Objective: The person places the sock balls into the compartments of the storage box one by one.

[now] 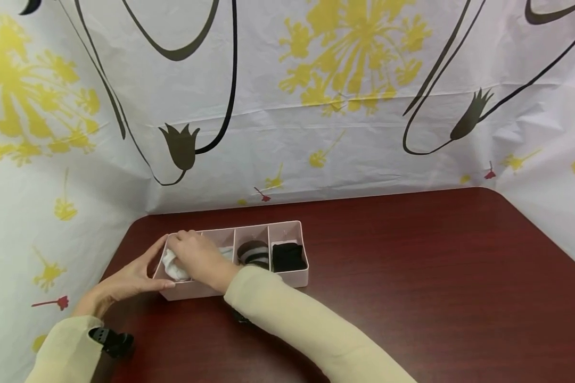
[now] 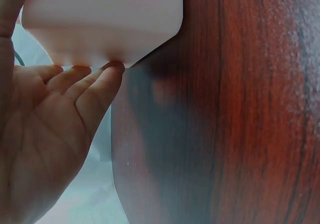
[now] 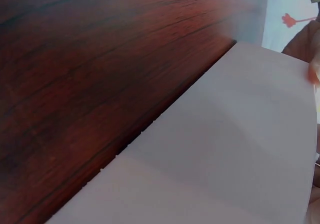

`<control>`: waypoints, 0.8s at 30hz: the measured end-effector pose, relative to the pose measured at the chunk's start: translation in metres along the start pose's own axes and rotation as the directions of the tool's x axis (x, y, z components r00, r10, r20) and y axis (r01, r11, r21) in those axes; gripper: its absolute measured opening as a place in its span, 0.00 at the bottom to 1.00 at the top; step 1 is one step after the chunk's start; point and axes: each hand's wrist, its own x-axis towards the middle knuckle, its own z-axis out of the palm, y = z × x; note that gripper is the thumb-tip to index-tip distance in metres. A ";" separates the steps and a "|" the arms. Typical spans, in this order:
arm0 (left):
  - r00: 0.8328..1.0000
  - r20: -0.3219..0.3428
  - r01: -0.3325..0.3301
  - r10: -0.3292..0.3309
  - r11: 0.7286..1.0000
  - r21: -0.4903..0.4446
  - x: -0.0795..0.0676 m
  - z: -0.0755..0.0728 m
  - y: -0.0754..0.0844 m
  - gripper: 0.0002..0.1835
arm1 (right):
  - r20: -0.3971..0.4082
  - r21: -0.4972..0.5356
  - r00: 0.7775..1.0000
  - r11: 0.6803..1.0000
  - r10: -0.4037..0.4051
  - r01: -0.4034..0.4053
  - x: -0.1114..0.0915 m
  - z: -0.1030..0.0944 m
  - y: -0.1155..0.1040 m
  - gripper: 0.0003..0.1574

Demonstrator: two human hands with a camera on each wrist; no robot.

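A pale pink divided box [image 1: 196,290] stands on the table, slightly slanted. My left hand [image 1: 129,276] grips its left end, the thumb along the front wall; in the left wrist view the fingers [image 2: 100,91] lie against the end wall. My right hand [image 1: 198,258] reaches into the leftmost part, bent over a bunched white cloth [image 1: 174,268] that looks like a sock; its fingertips are hidden. Light fabric [image 1: 227,252] shows just right of that hand. A grey-and-black striped roll [image 1: 253,252] and a folded black cloth [image 1: 288,257] fill the two right compartments.
The dark red wooden table [image 1: 412,276] extends well to the right of the box. White sheeting [image 1: 268,138] with yellow and dark flower prints hangs behind and along both sides. A black wrist device [image 1: 112,341] sits on the left sleeve.
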 end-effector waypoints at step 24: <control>1.000 0.000 0.004 -0.004 0.999 -0.036 -0.002 0.002 0.001 0.60 | 0.211 -0.195 0.976 0.981 0.061 -0.019 0.004 0.007 -0.015 0.27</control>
